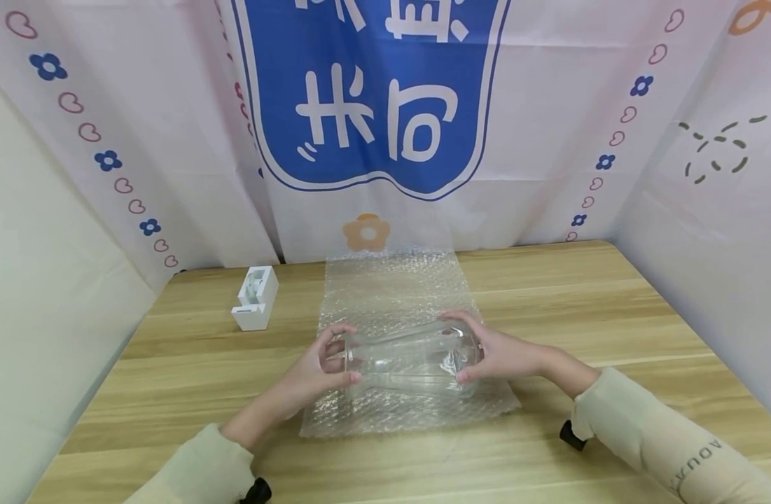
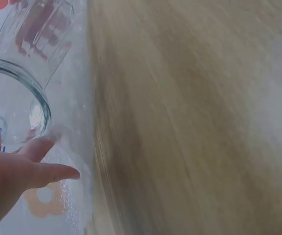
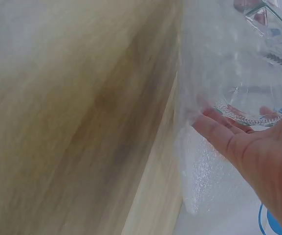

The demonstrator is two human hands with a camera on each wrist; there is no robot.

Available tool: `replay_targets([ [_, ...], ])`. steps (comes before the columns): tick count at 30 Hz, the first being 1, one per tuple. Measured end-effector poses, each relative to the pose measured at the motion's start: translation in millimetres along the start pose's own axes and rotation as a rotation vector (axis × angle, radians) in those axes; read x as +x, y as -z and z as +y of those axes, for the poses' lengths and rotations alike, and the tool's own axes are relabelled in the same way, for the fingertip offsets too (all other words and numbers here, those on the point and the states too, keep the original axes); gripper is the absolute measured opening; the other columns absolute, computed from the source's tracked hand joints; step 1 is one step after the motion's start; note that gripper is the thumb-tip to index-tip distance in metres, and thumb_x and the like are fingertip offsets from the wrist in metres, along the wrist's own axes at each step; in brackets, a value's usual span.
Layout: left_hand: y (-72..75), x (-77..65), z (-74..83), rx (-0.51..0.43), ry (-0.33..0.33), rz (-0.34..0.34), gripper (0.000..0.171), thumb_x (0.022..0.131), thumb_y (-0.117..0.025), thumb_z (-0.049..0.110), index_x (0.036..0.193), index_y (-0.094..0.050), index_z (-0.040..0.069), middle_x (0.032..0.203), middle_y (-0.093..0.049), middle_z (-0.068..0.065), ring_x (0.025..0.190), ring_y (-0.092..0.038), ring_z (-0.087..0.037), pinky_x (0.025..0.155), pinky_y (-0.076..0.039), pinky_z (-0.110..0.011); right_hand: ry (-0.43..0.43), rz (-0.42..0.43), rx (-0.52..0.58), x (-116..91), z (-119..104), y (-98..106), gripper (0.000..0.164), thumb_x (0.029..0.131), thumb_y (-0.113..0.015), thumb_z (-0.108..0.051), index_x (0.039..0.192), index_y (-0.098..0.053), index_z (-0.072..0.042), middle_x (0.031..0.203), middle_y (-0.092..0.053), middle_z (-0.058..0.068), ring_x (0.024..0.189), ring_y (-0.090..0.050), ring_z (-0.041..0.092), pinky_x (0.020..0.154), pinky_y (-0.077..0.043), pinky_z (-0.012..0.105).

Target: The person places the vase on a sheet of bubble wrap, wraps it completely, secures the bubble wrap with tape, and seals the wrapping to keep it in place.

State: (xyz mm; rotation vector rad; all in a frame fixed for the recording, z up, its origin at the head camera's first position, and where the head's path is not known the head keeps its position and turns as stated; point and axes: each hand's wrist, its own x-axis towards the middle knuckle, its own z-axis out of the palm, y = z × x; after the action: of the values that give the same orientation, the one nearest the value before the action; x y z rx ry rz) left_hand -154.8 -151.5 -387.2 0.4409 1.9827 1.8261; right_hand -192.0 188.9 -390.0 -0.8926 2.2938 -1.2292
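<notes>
Left hand (image 1: pixel 314 369) grips the glass vase (image 1: pixel 410 360) by its mouth, right hand (image 1: pixel 497 351) by its base; only the head view catches the tape dispenser (image 1: pixel 255 299) left of the vase.

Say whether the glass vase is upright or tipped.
Tipped: the glass vase is held sideways, its mouth at the left hand, base at the right hand.

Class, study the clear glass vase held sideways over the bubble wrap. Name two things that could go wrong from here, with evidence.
First, the glass vase might slip: the left hand grips its open rim end, the right hand its other end, and the glass looks smooth. Second, if a hand leaves for the tape dispenser, off to the left, the vase could roll or the bubble wrap beneath shift.
</notes>
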Motion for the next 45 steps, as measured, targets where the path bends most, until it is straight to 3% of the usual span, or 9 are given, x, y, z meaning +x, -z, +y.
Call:
replay_targets([
  [8, 2.7, -0.5, -4.6, 0.013, 0.014, -0.033, 0.069, 0.08, -0.069, 0.004, 0.134, -0.029, 0.017, 0.137, -0.033, -0.022, 0.121, -0.041, -0.042, 0.086, -0.048, -0.046, 0.01, 0.011, -0.042, 1, 2, -3, 0.096, 0.072, -0.08, -0.029, 0.144, -0.017, -0.034, 0.149, -0.018, 0.003, 0.126, -0.034, 0.032, 0.095, -0.037, 0.054],
  [17, 6.6, -1.5, -11.9, 0.063, 0.011, -0.111, 0.069, 0.081, -0.069, 0.007, 0.133, -0.025, 0.017, 0.135, -0.035, -0.022, 0.122, -0.042, -0.038, 0.084, -0.05, -0.043, 0.001, 0.0, -0.053, 1, 0, -5, 0.098, 0.07, -0.081, -0.034, 0.144, -0.017, -0.034, 0.15, -0.016, 0.0, 0.128, -0.032, 0.03, 0.095, -0.037, 0.055],
  [23, 9.4, -1.6, -15.7, 0.026, 0.02, -0.16, 0.072, 0.08, -0.071, 0.008, 0.133, -0.023, 0.017, 0.135, -0.034, -0.024, 0.12, -0.043, -0.038, 0.084, -0.049, -0.046, -0.02, -0.008, -0.083, 2, -3, -5, 0.098, 0.071, -0.08, -0.033, 0.145, -0.016, -0.033, 0.151, -0.015, 0.004, 0.131, -0.027, 0.032, 0.097, -0.033, 0.057],
  [28, 12.1, -1.9, -17.1, 0.041, 0.015, -0.163, 0.076, 0.079, -0.072, 0.01, 0.136, -0.021, 0.012, 0.135, -0.035, -0.025, 0.12, -0.044, -0.038, 0.085, -0.049, -0.043, -0.022, 0.01, -0.103, 2, -6, -7, 0.099, 0.07, -0.08, -0.034, 0.146, -0.017, -0.03, 0.151, -0.016, 0.006, 0.133, -0.023, 0.034, 0.1, -0.026, 0.059],
  [35, 18.3, -1.1, -16.7, 0.092, -0.005, -0.143, 0.077, 0.077, -0.074, 0.008, 0.135, -0.024, 0.005, 0.132, -0.034, -0.017, 0.122, -0.042, -0.035, 0.091, -0.046, -0.037, -0.041, 0.041, -0.117, 5, -7, -11, 0.1, 0.068, -0.082, -0.036, 0.146, -0.018, -0.03, 0.15, -0.019, 0.002, 0.13, -0.03, 0.029, 0.098, -0.035, 0.053],
  [45, 19.9, -2.0, -13.3, 0.167, -0.002, -0.156, 0.077, 0.078, -0.074, 0.013, 0.136, -0.024, 0.009, 0.137, -0.033, -0.016, 0.128, -0.033, -0.038, 0.101, -0.034, -0.044, -0.031, 0.041, -0.133, 5, -6, -12, 0.102, 0.069, -0.081, -0.038, 0.147, -0.017, -0.028, 0.15, -0.019, 0.005, 0.132, -0.027, 0.032, 0.099, -0.031, 0.055],
])
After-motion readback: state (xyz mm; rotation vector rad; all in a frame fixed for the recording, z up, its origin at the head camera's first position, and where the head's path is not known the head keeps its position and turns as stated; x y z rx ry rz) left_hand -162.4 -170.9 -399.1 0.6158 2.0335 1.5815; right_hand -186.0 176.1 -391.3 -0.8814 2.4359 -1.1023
